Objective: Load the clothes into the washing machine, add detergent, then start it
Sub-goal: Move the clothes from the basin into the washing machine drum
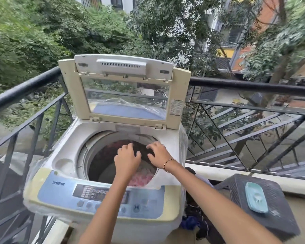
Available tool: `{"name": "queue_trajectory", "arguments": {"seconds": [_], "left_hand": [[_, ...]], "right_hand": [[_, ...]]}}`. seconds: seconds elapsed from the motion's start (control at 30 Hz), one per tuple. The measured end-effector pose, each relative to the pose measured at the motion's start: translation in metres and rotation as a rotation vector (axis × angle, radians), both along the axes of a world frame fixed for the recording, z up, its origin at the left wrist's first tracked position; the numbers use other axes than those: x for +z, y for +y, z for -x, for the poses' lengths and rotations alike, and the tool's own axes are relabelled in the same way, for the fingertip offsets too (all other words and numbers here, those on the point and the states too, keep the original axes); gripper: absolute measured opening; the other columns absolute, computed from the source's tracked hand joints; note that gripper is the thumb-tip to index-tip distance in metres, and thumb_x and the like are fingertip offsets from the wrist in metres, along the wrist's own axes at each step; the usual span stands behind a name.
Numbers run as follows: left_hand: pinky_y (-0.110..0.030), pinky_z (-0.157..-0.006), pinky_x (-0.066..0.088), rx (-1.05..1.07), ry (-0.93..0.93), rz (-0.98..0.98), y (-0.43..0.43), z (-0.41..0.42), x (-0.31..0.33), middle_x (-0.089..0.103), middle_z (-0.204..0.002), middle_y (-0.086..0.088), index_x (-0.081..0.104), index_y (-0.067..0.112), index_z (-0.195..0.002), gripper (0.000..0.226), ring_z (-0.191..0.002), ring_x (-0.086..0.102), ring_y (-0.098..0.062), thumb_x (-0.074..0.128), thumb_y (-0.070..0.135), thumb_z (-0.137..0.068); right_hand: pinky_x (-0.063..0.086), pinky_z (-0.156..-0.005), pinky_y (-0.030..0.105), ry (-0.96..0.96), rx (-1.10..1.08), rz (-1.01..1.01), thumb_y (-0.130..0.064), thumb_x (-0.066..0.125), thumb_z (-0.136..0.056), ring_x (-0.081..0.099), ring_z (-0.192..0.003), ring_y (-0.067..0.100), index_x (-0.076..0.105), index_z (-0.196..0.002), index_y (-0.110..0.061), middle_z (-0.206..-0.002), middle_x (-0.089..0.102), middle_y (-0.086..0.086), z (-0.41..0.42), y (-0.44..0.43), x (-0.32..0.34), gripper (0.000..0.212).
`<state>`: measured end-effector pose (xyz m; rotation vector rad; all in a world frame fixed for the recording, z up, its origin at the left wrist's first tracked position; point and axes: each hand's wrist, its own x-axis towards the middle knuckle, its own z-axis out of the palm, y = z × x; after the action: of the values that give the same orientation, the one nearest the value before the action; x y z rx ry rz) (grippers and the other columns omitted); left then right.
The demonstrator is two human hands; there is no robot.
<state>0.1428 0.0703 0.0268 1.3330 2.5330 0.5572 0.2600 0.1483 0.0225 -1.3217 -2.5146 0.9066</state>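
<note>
Left hand [127, 159] and right hand [158, 155], fingers spread, over clothes [141, 178] in washing machine [65, 138]

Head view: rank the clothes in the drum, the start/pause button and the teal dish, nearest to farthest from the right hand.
1. Clothes, directly beneath the right hand.
2. Start/pause button, in front, nearer the person.
3. Teal dish, far off to the right.

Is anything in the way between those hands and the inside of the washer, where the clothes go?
Nothing visible. The lid stands raised at the back, the mouth of the drum is open, and the left hand and right hand are over the clothes inside it.
</note>
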Motion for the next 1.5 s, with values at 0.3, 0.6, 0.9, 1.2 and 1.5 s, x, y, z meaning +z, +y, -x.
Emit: {"name": "queue_trajectory", "arguments": {"seconds": [0.3, 0.6, 0.9, 1.2, 1.5], "left_hand": [[-0.023, -0.078, 0.042, -0.159, -0.454, -0.450, 0.040, -0.184, -0.016, 0.058, -0.099, 0.007, 0.057, 0.020, -0.108, 0.015, -0.091, 0.060, -0.013, 0.052, 0.020, -0.094], [-0.033, -0.107, 0.035, -0.186, -0.414, 0.158, 0.097, -0.318, -0.172, 0.047, -0.136, -0.009, 0.044, 0.011, -0.137, 0.042, -0.126, 0.043, -0.023, 0.046, 0.019, -0.096], [-0.037, -0.106, 0.038, -0.272, -0.232, 0.564, 0.142, -0.340, -0.352, 0.032, -0.150, -0.006, 0.028, 0.016, -0.149, 0.057, -0.136, 0.032, -0.025, 0.045, 0.022, -0.094], [-0.049, -0.120, 0.010, -0.390, 0.098, 0.648, 0.188, -0.314, -0.491, 0.003, -0.163, -0.007, 0.005, 0.024, -0.154, 0.082, -0.149, -0.002, -0.034, 0.058, 0.023, -0.092], [-0.055, -0.114, 0.022, -0.391, 0.179, 0.730, 0.232, -0.266, -0.530, 0.047, -0.135, -0.015, 0.030, 0.012, -0.146, 0.060, -0.116, 0.053, -0.037, 0.053, 0.013, -0.091]], "right_hand": [[0.035, -0.102, 0.029, 0.024, -0.090, -0.115, -0.021, 0.053, -0.090, 0.047, -0.114, 0.022, 0.060, -0.114, -0.013, -0.119, 0.051, 0.006, -0.165, 0.048, -0.024, 0.026], [0.036, -0.106, 0.032, -0.106, -0.123, 0.186, -0.020, 0.051, -0.090, 0.048, -0.121, 0.022, 0.060, -0.116, -0.015, -0.127, 0.050, 0.006, -0.313, 0.113, -0.152, 0.028], [0.031, -0.107, 0.029, -0.252, -0.140, 0.414, -0.013, 0.048, -0.093, 0.044, -0.124, 0.025, 0.054, -0.128, -0.010, -0.132, 0.043, 0.012, -0.363, 0.152, -0.341, 0.035], [0.043, -0.100, 0.039, -0.354, -0.132, 0.508, -0.016, 0.047, -0.091, 0.051, -0.115, 0.031, 0.057, -0.124, -0.013, -0.126, 0.046, 0.012, -0.349, 0.147, -0.475, 0.035], [0.038, -0.104, 0.043, -0.347, -0.130, 0.516, -0.016, 0.053, -0.088, 0.042, -0.122, 0.036, 0.029, -0.144, -0.019, -0.144, 0.027, 0.010, -0.330, 0.141, -0.507, 0.061]]}}
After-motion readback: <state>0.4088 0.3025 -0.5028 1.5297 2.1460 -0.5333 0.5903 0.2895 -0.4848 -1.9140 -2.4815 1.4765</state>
